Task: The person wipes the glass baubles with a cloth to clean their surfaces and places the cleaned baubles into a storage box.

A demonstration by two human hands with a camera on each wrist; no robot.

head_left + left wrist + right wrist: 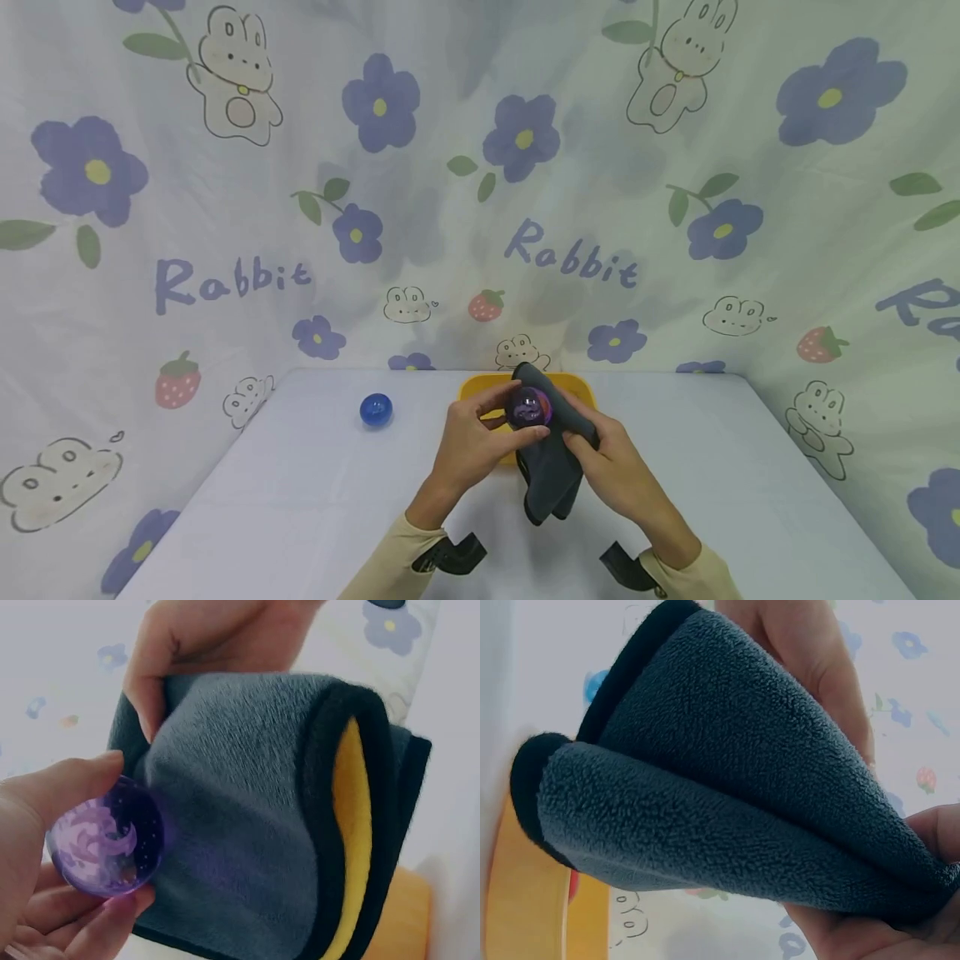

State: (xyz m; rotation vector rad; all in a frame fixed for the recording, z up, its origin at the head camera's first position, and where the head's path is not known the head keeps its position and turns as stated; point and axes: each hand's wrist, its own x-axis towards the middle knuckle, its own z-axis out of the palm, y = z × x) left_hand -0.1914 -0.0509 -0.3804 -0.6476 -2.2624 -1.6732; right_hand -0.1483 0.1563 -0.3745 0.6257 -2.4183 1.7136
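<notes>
My left hand (470, 437) pinches a clear purple ball (106, 838) with a pale swirl pattern between thumb and fingers. Folded grey cloth (553, 467), black-edged and yellow on its inner side, hangs from my right hand (615, 462), which grips it by one side. In the left wrist view the ball lies right against the cloth's grey face. Behind both hands stands a yellow container (573, 382), largely covered by them and the cloth. A blue see-through ball (376, 410) sits on the table to the left of my left hand.
The white tabletop (300, 500) reaches back to a curtain (450, 183) printed with rabbits and flowers. Something red (574, 886) shows at the yellow container in the right wrist view. Black straps (450, 557) are on both wrists.
</notes>
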